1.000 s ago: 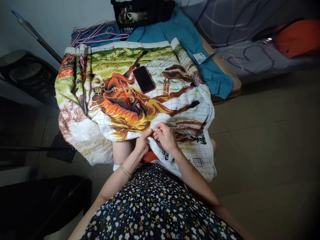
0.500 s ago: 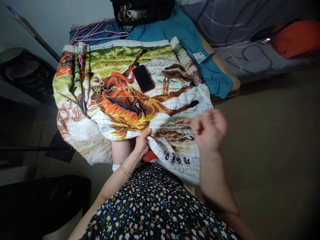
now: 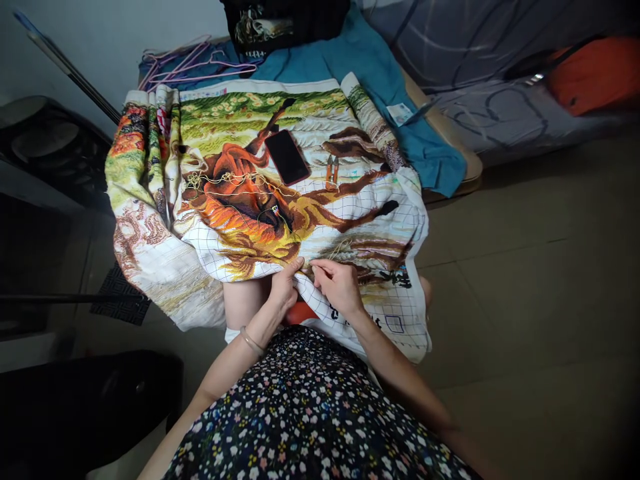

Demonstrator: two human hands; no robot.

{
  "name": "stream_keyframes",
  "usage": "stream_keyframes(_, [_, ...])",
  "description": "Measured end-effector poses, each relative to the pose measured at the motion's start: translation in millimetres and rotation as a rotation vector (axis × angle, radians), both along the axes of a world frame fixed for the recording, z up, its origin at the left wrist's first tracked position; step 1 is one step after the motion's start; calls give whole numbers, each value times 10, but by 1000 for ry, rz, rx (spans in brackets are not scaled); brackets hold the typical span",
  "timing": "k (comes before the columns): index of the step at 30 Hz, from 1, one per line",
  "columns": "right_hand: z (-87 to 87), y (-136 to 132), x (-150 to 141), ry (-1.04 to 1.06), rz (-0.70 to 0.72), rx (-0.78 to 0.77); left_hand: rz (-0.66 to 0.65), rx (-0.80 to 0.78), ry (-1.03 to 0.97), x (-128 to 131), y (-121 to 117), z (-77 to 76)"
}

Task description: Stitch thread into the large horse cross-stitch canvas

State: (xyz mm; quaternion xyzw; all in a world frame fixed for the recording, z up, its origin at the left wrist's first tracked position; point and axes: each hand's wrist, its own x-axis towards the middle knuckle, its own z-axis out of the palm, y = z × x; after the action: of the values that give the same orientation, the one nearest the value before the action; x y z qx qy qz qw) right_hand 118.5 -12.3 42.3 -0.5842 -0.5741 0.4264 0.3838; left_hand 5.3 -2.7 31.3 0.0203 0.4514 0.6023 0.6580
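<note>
Embroidery (image 3: 325, 208) pinched at near edge by L hand (image 3: 285, 285), partly under R hand (image 3: 340, 285).

The phone (image 3: 287, 157) and, right of it, the thread snips (image 3: 332, 173) lay on the embroidery (image 3: 345, 207); the hangers (image 3: 200, 67) lay beyond its far left.

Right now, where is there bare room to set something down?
The floor right of the cloth; the teal sheet between bag and roll. Crowded: mid-cloth, with phone, snips, thread; near edge, with left hand and right hand.
</note>
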Motion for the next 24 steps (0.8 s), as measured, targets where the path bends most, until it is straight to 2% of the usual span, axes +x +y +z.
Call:
stream_keyframes(10, [26, 32, -15, -103, 8, 61, -2, -8, -11, -7, 0, -70])
stream_keyframes(18, [93, 63, -69, -238, 13, 98, 8, 11, -4, 2, -5, -54])
stream_keyframes(21, [89, 46, -97, -277, -14, 91, 11, 33, -21, 5, -5, -43])
stream_keyframes(24, [71, 28, -95, -313, 16, 80, -15, 20, -28, 3, 6, -34])
